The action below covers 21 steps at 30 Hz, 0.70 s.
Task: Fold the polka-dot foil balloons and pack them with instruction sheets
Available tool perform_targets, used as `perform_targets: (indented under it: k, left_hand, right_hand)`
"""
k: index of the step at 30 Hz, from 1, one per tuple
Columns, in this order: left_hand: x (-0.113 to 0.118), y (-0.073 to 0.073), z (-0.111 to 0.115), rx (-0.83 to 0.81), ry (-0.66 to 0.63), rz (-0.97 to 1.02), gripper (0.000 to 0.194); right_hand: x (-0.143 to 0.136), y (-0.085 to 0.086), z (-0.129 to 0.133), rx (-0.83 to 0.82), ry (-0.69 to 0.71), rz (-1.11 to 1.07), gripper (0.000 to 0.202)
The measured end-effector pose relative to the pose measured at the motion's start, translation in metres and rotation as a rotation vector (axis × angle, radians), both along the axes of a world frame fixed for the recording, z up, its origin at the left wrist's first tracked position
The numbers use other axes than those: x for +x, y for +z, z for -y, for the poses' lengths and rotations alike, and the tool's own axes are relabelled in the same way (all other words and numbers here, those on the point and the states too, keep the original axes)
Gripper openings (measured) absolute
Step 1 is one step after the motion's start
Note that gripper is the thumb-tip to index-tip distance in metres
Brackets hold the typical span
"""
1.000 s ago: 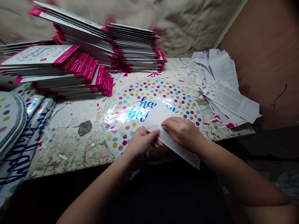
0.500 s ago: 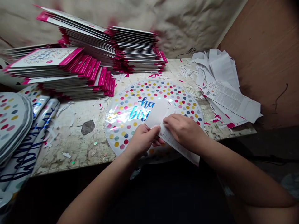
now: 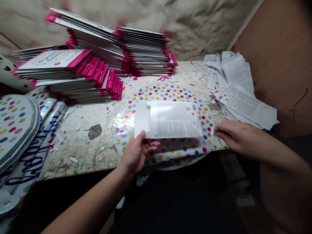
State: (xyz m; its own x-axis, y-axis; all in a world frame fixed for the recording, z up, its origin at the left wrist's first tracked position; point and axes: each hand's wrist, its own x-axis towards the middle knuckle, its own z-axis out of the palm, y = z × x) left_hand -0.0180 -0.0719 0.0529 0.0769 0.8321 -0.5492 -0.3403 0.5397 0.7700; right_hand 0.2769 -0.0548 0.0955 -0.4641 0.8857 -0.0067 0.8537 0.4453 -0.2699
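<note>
My left hand (image 3: 136,151) pinches the lower left corner of a white printed card packet (image 3: 179,120), thumb on top and the other fingers loosely curled below. The packet is held over a flat foil balloon (image 3: 131,146) with coloured dots, and hides most of the balloon's lettering. It is blurred towards its right end. My right hand (image 3: 231,135) is away from the packet, beside the balloon's right edge. Its fingers are bunched together and blurred; what they hold, if anything, cannot be made out.
Stacks of pink-edged packets (image 3: 80,83) stand at the back left. More dotted foil balloons (image 3: 17,126) lie at the left edge. Loose white card pieces (image 3: 246,104) are piled at the right, near a brown board (image 3: 280,65). Paper scraps litter the worktable (image 3: 85,156).
My right hand has left the packet and moved right. The packet, slanted before, now lies level with its print showing. My left hand has shifted left and down with it.
</note>
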Motion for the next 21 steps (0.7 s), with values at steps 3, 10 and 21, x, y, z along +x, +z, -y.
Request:
perform_targets:
  k: [3, 10, 21]
  left_hand:
    - [-0.017, 0.015, 0.024, 0.005, -0.614, 0.054, 0.037]
    - [-0.05, 0.023, -0.039, 0.749, -0.661, -1.007, 0.049]
    - [-0.036, -0.048, 0.024, 1.352, -0.851, -1.284, 0.03]
  right_hand:
    - [0.051, -0.011, 0.015, -0.232, -0.105, 0.257, 0.028]
    - [-0.031, -0.03, 0.008, 0.079, -0.033, 0.015, 0.037]
    - [-0.095, -0.101, 0.044, 0.288, 0.308, -0.204, 0.033]
